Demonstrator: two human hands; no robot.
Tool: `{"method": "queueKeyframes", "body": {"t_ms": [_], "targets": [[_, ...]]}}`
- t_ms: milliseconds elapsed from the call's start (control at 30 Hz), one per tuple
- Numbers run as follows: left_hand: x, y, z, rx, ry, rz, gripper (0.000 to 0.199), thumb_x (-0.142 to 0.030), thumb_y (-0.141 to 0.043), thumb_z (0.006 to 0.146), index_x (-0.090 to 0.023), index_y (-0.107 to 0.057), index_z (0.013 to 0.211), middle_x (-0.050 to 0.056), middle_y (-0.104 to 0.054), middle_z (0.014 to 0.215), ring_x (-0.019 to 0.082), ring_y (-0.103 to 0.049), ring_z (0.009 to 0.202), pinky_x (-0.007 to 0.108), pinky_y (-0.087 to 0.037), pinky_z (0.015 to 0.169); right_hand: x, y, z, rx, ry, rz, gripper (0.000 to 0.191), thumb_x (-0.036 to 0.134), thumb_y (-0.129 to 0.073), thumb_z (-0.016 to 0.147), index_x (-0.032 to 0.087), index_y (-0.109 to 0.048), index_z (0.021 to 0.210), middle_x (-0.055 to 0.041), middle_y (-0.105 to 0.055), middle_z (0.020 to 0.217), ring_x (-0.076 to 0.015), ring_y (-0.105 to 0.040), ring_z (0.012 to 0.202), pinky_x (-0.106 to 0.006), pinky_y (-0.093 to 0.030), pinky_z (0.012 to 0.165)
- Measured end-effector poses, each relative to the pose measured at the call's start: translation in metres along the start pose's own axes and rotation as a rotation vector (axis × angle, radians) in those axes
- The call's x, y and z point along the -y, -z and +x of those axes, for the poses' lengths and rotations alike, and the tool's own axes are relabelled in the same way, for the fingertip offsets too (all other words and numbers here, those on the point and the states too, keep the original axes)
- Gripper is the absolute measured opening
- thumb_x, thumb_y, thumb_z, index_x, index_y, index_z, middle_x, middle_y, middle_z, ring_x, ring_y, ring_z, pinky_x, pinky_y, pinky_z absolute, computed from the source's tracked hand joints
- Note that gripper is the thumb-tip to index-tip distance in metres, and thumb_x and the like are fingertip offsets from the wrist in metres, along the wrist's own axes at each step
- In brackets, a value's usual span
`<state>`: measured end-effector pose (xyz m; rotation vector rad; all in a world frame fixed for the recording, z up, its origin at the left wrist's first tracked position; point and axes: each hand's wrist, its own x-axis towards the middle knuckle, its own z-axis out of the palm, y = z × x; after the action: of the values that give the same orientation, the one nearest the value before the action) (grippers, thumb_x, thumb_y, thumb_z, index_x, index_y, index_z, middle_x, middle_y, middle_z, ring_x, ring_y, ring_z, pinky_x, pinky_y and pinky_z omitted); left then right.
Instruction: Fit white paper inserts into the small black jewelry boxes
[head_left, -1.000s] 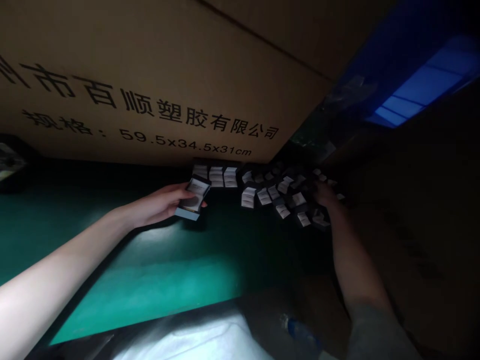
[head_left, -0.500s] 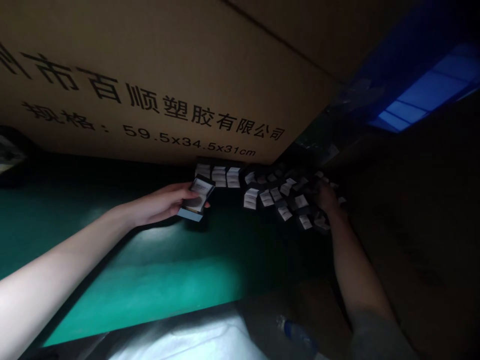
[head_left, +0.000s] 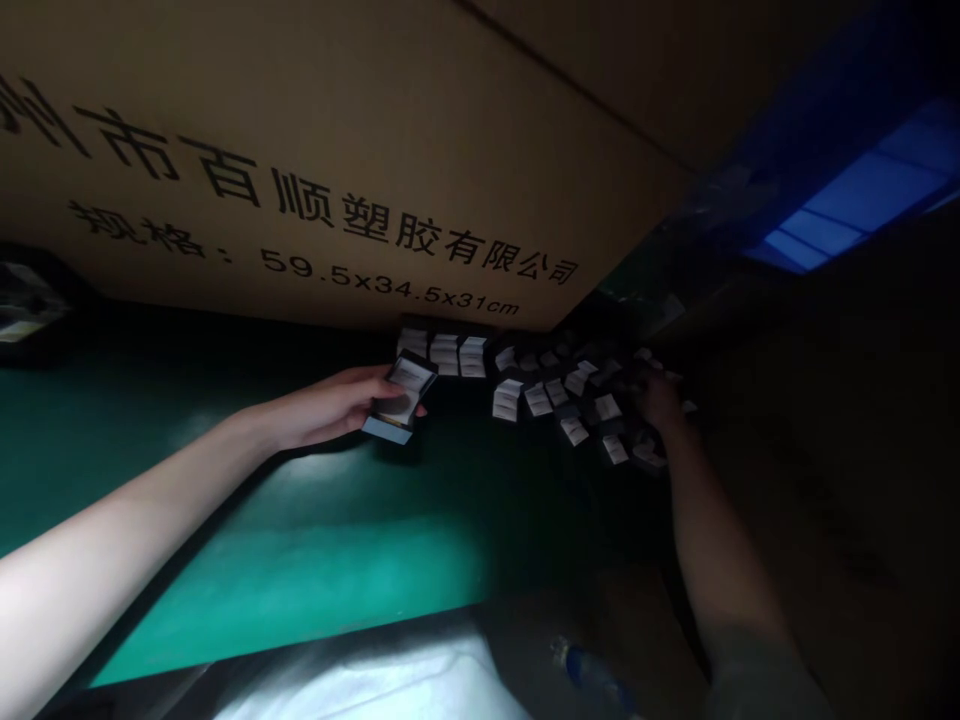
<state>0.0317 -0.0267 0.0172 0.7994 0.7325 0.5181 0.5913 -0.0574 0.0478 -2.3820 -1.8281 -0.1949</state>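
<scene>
My left hand (head_left: 367,398) is closed on a small opened box (head_left: 407,385) with a dark shell and a pale lining, the thumb lying across its inside. Just behind it, a short row of similar opened boxes (head_left: 444,355) stands against the large carton. My right hand (head_left: 660,398) reaches into a loose cluster of such small boxes (head_left: 576,432) at the far right of the table. Its fingers are in deep shadow among the boxes, so whether they grip one is hidden.
A tall printed cardboard carton (head_left: 315,120) walls off the back of the green table (head_left: 337,540). At the left edge sits a dark object (head_left: 26,305). Blue plastic (head_left: 847,200) hangs at upper right. A bottle (head_left: 592,675) lies below the table's front edge.
The whole view has shifted slightly to the right. My left hand keeps its hold on the small box, and my right hand stays among the cluster with hardly any movement.
</scene>
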Motion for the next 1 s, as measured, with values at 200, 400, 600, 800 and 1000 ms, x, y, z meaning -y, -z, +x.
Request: {"method": "queueKeyframes", "body": {"t_ms": [200, 400, 600, 800, 1000], "targets": [[0.001, 0.002, 0.000, 0.048, -0.010, -0.018, 0.030, -0.030, -0.077, 0.084, -0.017, -0.074, 0.111, 0.012, -0.081, 0.101, 0.023, -0.077, 0.095, 0.026, -0.063, 0.081, 0.006, 0.012, -0.006, -0.064, -0.163, 0.109, 0.009, 0.021, -0.066, 0.075, 0.019, -0.065, 0.084, -0.0103, -0.071, 0.094, -0.0266, -0.067, 0.095, -0.042, -0.053, 0.090], [0.000, 0.002, 0.001, 0.047, -0.015, -0.008, 0.027, -0.029, -0.076, 0.084, -0.017, -0.074, 0.108, 0.012, -0.081, 0.101, 0.024, -0.077, 0.095, 0.028, -0.063, 0.079, 0.011, 0.034, -0.008, -0.225, -0.304, 0.247, 0.022, 0.028, -0.072, 0.072, 0.023, -0.059, 0.089, -0.0096, -0.071, 0.096, -0.0255, -0.069, 0.092, -0.040, -0.054, 0.088], [-0.001, -0.002, -0.002, 0.036, -0.009, -0.010, 0.020, -0.025, -0.072, 0.087, -0.017, -0.075, 0.104, 0.012, -0.081, 0.101, 0.023, -0.078, 0.091, 0.027, -0.064, 0.074, 0.037, 0.046, -0.010, -0.432, -0.363, 0.395, 0.033, 0.019, -0.072, 0.070, 0.023, -0.056, 0.098, -0.0110, -0.070, 0.107, -0.0248, -0.068, 0.100, -0.038, -0.053, 0.093], [0.001, 0.001, 0.001, 0.033, -0.035, 0.011, 0.025, -0.030, -0.074, 0.084, -0.018, -0.075, 0.106, 0.013, -0.080, 0.104, 0.026, -0.077, 0.098, 0.030, -0.064, 0.080, 0.078, 0.057, -0.017, -0.521, -0.323, 0.557, 0.034, 0.018, -0.072, 0.071, 0.022, -0.056, 0.101, -0.0127, -0.069, 0.111, -0.0257, -0.069, 0.105, -0.039, -0.054, 0.096], [0.000, 0.000, 0.001, -0.025, -0.088, 0.001, 0.031, -0.036, -0.077, 0.082, -0.018, -0.074, 0.106, 0.012, -0.080, 0.102, 0.028, -0.075, 0.100, 0.035, -0.063, 0.083, 0.194, 0.057, -0.081, -0.093, 0.036, 0.975, 0.052, 0.038, -0.078, 0.080, 0.028, -0.050, 0.122, -0.0054, -0.070, 0.112, -0.0220, -0.072, 0.097, -0.036, -0.061, 0.080]]}}
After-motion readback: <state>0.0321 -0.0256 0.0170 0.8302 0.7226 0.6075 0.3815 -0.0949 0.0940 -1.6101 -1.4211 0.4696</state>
